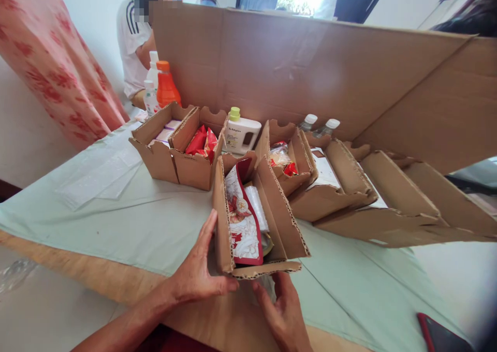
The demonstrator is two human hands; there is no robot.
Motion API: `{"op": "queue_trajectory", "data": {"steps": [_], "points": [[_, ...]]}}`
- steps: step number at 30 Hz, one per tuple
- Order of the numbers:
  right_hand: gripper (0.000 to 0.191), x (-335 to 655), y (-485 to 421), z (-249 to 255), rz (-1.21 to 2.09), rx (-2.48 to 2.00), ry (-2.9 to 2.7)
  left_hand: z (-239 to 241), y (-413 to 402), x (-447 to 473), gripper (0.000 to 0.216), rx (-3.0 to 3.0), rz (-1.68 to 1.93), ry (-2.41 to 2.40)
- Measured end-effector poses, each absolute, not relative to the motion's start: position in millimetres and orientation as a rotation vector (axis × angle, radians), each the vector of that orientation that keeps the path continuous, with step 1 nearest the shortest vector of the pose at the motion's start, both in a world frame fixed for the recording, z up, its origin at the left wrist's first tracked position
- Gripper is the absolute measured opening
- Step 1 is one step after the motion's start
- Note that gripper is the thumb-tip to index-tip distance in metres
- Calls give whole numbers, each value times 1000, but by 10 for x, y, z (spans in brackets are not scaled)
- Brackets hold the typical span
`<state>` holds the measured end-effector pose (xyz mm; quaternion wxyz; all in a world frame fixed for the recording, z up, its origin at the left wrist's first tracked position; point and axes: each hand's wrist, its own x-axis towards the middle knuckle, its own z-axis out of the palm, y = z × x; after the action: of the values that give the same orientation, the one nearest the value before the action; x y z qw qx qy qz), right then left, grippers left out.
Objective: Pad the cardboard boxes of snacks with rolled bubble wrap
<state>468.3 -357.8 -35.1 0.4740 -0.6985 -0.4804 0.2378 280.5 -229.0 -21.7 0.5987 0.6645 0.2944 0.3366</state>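
A small open cardboard box (281, 215) stands near the table's front edge. It contains a red and white packet (243, 222) and a clear plastic-wrapped item (257, 207). My left hand (198, 269) lies flat against the box's left wall, fingers stretched out, thumb under the front edge. My right hand (281, 310) touches the box's front underside from below, fingers partly curled and partly hidden by the box.
More open cardboard boxes (182, 155) with red packets (202, 141) sit behind on a pale green cloth (128, 217). A white bottle (241, 132), an orange bottle (166, 85) and a tall cardboard sheet (310, 67) stand at the back. A person in white sits beyond. A dark phone (442, 336) lies at right.
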Motion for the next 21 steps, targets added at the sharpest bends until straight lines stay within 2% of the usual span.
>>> {"op": "queue_trajectory", "data": {"steps": [10,15,21], "points": [[32,4643,-3338,-235,477,-1718,-1275,-260,-2148,2868,115,1594,841,720],[41,4597,-3272,-273,535,-1672,-1230,-215,-1975,2864,106,1742,840,777],[39,4564,-3264,-381,543,-1653,-1181,-214,-1914,2824,100,1893,826,762]]}}
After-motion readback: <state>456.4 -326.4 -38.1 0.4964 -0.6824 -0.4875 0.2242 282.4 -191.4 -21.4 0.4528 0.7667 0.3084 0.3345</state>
